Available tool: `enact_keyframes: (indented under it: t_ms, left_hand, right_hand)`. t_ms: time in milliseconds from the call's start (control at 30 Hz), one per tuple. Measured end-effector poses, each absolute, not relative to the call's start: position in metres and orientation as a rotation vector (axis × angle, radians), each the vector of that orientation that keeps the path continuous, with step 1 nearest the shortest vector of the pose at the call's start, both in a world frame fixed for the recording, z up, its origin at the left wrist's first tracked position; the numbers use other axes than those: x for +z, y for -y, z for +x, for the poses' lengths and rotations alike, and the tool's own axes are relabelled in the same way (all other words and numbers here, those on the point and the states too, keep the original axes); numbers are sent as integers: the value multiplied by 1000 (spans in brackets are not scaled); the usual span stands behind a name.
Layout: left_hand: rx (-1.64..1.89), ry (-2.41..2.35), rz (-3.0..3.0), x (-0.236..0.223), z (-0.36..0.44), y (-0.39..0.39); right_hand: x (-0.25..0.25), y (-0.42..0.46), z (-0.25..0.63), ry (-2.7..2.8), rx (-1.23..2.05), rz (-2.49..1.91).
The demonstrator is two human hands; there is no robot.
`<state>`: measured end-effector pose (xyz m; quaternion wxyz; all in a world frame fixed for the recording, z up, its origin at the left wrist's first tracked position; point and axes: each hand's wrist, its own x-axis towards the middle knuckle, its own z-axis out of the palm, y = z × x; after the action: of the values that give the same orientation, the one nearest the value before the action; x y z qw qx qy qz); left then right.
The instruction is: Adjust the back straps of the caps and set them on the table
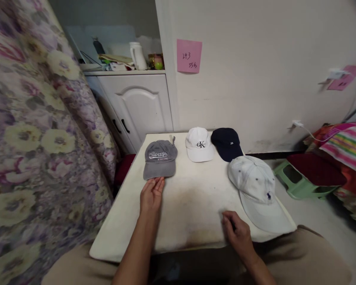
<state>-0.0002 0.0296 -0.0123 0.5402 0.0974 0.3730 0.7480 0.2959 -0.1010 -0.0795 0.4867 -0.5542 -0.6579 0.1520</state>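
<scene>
My left hand [152, 196] is at the front edge of a grey baseball cap [160, 158] with white "Always" lettering. Its fingers are stretched out, palm partly turned up, with the tips touching the brim's edge; no thumb shows on top of the brim. My right hand [237, 231] is loosely curled near the table's front edge, nothing visible in it. To its right lies a pale, washed-out denim cap [252, 180] with a small dark logo, its brim towards me. Farther back sit a white cap [199, 143] with "CK" letters and a navy cap [227, 142], side by side.
The caps lie on a cream-covered table [192, 206] against the wall. A floral curtain [41, 150] hangs at left, beside a white cabinet [139, 103] bearing a white jug [138, 56]. A green stool [299, 184] stands at right. Pink paper [189, 56] is on the wall.
</scene>
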Motion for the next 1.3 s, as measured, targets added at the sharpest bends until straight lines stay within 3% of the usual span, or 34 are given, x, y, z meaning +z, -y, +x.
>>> enact_keyframes:
  t_ms: [567, 1300]
  left_hand:
    - [1589, -955, 141, 26, -18, -86]
    - [1760, -656, 353, 78, -45, -104]
  right_hand:
    - [-80, 99, 294, 1597, 360, -1337]
    - [-75, 98, 292, 1592, 373, -1304]
